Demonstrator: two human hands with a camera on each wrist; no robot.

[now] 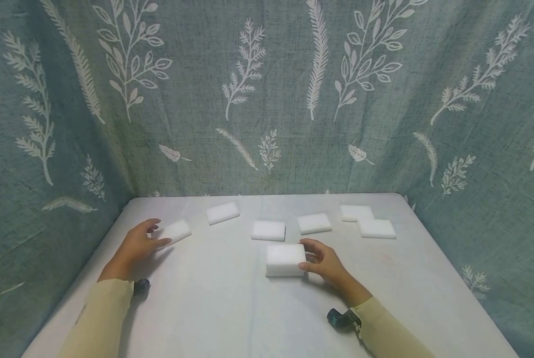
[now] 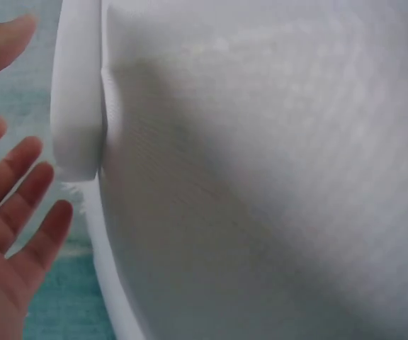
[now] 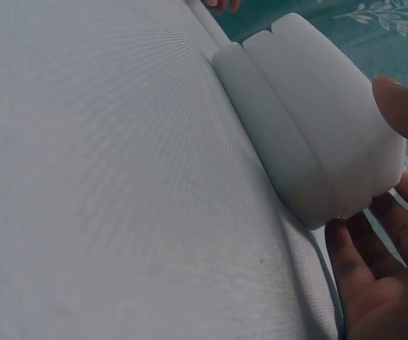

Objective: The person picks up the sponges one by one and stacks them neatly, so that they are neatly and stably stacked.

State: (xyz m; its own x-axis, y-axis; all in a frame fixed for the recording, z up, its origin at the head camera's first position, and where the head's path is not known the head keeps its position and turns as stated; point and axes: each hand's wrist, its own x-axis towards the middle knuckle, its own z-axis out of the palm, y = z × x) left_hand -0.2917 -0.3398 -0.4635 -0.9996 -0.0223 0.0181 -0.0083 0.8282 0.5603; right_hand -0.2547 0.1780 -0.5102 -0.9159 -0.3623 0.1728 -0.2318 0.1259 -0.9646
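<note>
Head view: my left hand [image 1: 138, 242] loose, my right hand [image 1: 326, 263] clamped on a stack [image 1: 286, 259]

Well left of the stack of sponges, my left thumb and fingers spread around a near sponge [image 1: 175, 231], likely because something so flat is easiest taken by its sides; whether they touch, I can't tell. Behind-left of the stack lies a second sponge [image 1: 223, 214]; just behind it, a third sponge [image 1: 268, 230]. My right hand pinches the stack's right end, probably to steady the layers. Behind-right sit a fourth sponge [image 1: 314, 223] and an overlapping pair [image 1: 370, 224]. Bare tabletop [image 1: 204, 298] left of the stack gives sliding room; the back edge [image 1: 289, 194] runs beyond the sponges.
</note>
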